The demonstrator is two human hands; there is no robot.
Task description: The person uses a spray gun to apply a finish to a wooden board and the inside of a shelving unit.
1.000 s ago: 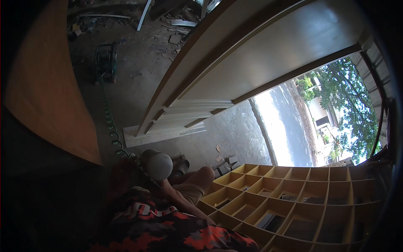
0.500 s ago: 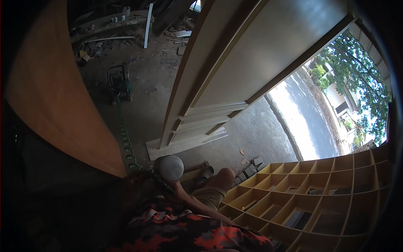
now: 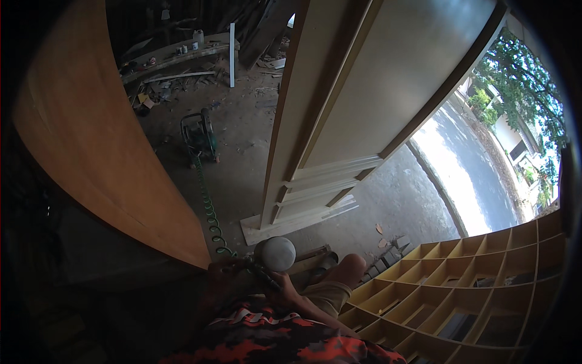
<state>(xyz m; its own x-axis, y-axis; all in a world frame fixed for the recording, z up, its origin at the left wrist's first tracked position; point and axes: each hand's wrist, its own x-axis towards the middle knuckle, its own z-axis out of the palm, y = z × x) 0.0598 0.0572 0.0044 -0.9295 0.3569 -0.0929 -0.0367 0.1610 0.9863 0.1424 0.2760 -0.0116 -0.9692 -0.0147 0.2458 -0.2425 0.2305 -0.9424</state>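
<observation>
A paint spray gun [image 3: 259, 273] with a round, pale grey cup [image 3: 279, 253] is held low in front of my body. My right hand [image 3: 284, 292] is wrapped around its handle. In deep shadow to the left, my left hand [image 3: 225, 269] is at the end of the green coiled air hose [image 3: 209, 209], close beside the gun. Its fingers look bent, but darkness hides what they grip. The hose runs back across the floor to a small green wheeled machine [image 3: 200, 138].
A tall pale panel [image 3: 339, 121] stands upright ahead on a white board [image 3: 250, 232]. At left curves a large orange-brown wooden sheet [image 3: 115, 158]. A wooden grid frame [image 3: 454, 282] fills the lower right. Scrap and a cluttered bench [image 3: 176, 57] lie far back; a sunlit road [image 3: 467, 164] is outside.
The whole view has shifted, so the scene sits further right and lower. My left hand shows more clearly beside the spray gun, which is still in my right hand.
</observation>
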